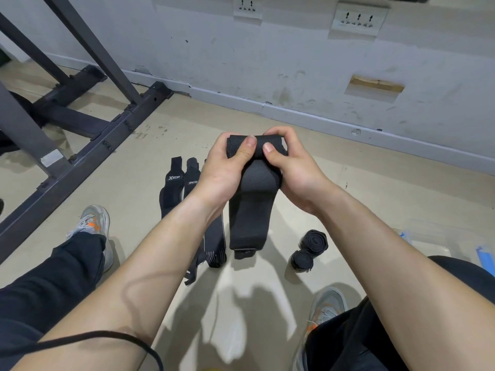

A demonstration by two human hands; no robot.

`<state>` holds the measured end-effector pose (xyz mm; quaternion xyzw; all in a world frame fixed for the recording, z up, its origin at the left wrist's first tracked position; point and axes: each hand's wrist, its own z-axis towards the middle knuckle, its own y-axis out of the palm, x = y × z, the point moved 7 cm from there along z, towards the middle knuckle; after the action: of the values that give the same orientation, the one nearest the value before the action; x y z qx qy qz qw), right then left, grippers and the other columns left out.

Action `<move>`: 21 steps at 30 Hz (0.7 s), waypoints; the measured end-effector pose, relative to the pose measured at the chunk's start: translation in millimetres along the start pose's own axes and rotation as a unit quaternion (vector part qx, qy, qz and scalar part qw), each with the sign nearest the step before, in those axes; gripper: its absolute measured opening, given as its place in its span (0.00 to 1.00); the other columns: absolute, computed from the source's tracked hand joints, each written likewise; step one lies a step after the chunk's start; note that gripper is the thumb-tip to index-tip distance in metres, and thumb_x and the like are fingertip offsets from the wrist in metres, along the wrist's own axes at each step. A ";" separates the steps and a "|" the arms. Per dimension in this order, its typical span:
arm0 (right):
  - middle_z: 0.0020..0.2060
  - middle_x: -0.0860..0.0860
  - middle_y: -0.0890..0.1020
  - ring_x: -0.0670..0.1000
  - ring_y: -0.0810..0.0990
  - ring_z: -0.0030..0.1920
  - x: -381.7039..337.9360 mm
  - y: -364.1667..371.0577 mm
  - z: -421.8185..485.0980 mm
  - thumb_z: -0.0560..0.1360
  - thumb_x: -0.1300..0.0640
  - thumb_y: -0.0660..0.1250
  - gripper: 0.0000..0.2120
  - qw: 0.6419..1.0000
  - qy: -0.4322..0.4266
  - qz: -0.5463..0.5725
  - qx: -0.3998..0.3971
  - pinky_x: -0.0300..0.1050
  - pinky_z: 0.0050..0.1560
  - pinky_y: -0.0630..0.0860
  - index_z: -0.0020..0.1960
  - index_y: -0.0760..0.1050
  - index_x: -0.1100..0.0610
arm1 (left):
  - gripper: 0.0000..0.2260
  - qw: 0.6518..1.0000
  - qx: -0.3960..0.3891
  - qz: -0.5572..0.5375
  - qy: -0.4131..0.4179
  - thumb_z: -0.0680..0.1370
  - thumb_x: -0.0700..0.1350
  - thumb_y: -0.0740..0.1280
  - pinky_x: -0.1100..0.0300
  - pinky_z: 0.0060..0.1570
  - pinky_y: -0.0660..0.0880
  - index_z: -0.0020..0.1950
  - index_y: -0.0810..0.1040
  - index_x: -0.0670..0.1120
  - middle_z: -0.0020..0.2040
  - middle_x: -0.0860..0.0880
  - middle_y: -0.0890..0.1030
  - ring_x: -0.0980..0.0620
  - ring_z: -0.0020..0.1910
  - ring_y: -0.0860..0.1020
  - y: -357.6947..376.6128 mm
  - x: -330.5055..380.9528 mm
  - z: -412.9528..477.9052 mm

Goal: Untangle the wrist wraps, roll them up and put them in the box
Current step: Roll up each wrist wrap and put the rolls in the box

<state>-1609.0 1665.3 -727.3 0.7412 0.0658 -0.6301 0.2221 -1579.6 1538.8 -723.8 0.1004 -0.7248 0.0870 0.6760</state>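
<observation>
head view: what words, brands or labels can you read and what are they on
"XTEP": white print on the leftmost black wrap on the floor.
"ENCTO", roughly, rest hidden: on the wrap next to it.
Grey sticker on the metal frame: too blurred to read.

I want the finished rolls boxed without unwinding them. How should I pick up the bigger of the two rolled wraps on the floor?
Come from above and pinch the bigger roll across its curved outer wall. It lies spiral-face up, so squeezing the sides should keep the layers tight. Avoid its near side: the smaller roll sits close against it there.
</observation>
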 end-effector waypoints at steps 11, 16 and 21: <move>0.44 0.51 0.80 0.51 0.79 0.46 -1.8 -7.3 5.6 0.85 0.53 0.60 0.08 0.996 0.000 -0.081 0.043 0.52 0.54 0.77 0.50 0.73 0.54 | 0.12 0.998 -0.041 -0.043 0.024 0.79 0.44 0.70 0.56 0.54 0.79 0.61 0.74 0.48 0.51 0.46 0.81 0.51 0.50 0.80 8.6 -4.1 -10.1; 0.45 0.54 0.79 0.51 0.79 0.45 -0.6 -7.9 3.4 0.84 0.61 0.63 0.04 0.997 -0.020 -0.054 0.043 0.52 0.53 0.78 0.53 0.74 0.53 | 0.36 0.995 -0.017 -0.057 -0.085 0.70 0.70 0.71 0.45 0.66 0.77 0.66 0.78 0.44 0.58 0.45 0.86 0.47 0.59 0.84 10.8 -16.3 -8.1; 0.45 0.53 0.82 0.50 0.83 0.43 4.0 -5.9 -1.1 0.81 0.61 0.68 0.08 0.998 0.004 -0.006 0.065 0.45 0.45 0.80 0.59 0.75 0.56 | 0.29 0.996 -0.004 -0.054 -0.070 0.77 0.61 0.67 0.41 0.64 0.78 0.65 0.79 0.38 0.57 0.40 0.86 0.42 0.57 0.85 6.5 -14.1 -5.3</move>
<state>-1609.5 1670.3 -732.4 0.7559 0.0296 -0.6317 0.1694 -1575.3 1546.8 -737.4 0.1420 -0.7642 0.0403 0.6279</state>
